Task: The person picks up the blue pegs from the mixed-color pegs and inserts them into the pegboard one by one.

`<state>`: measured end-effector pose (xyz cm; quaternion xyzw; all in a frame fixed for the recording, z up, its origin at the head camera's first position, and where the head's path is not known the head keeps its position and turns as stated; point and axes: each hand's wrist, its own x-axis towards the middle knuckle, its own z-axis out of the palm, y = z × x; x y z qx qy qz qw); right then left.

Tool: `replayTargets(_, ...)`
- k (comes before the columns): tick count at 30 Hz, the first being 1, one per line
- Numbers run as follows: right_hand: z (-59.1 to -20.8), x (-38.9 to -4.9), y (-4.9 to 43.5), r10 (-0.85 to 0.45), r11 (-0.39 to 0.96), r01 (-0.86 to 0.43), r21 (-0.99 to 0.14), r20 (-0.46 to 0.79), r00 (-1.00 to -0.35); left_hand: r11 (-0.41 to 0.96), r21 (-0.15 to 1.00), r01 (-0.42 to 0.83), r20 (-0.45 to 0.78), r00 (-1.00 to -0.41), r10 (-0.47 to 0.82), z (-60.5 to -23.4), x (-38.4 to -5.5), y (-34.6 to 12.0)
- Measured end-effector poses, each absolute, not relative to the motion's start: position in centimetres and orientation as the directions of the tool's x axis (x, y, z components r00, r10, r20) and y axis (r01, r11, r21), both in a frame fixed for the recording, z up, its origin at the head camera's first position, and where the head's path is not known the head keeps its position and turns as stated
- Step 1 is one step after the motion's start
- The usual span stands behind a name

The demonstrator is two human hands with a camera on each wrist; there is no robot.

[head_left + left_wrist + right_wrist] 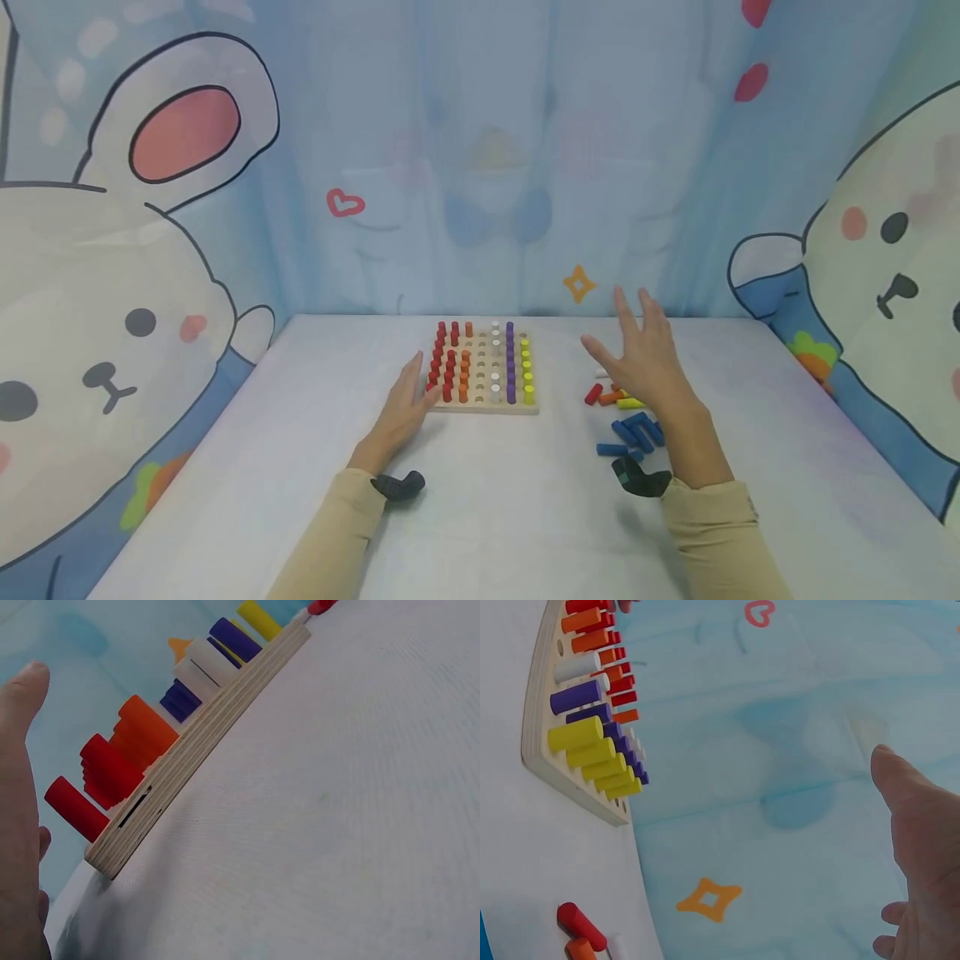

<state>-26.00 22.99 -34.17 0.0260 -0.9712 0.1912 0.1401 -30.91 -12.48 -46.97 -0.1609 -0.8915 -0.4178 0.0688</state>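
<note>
Pegboard (pixel 483 408) lies at twelve o'clock, the left hand (pixel 397 417) at its eight, thumb apart from fingers, the right hand (pixel 647 358) at its three, empty, fingers spread; I'd lower those gently, pinching one blue peg (pixel 612 450) at its four.

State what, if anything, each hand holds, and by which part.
Nothing is held. The right hand is open and empty; the left hand is open by the board's left edge; whether it touches is unclear.
</note>
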Motion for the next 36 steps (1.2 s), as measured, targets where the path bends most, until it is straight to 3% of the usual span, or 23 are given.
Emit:
replayTargets(6,-34.6,-25.9,23.6,0.008,0.919,-0.102,-0.381,0.276,-0.961,0.641,0.682,0.351,0.202,-0.933,0.297,-46.8,-30.6,-12.8)
replayTargets(12,-34.6,-25.8,24.4,-0.007,0.911,-0.116,-0.397,0.264,-0.965,0.716,0.642,0.276,0.138,-0.959,0.246,-46.7,-30.6,-12.8)
replayTargets(23,-34.8,-25.4,26.4,-0.013,0.912,-0.099,-0.398,0.213,-0.977,0.813,0.527,0.249,0.144,-0.968,0.203,-47.3,-31.1,-12.4)
replayTargets(36,-34.9,-25.7,29.0,-0.081,0.922,-0.077,-0.378,0.005,-0.997,0.849,0.464,0.253,0.151,-0.967,0.206,-48.0,-31.3,-11.8)
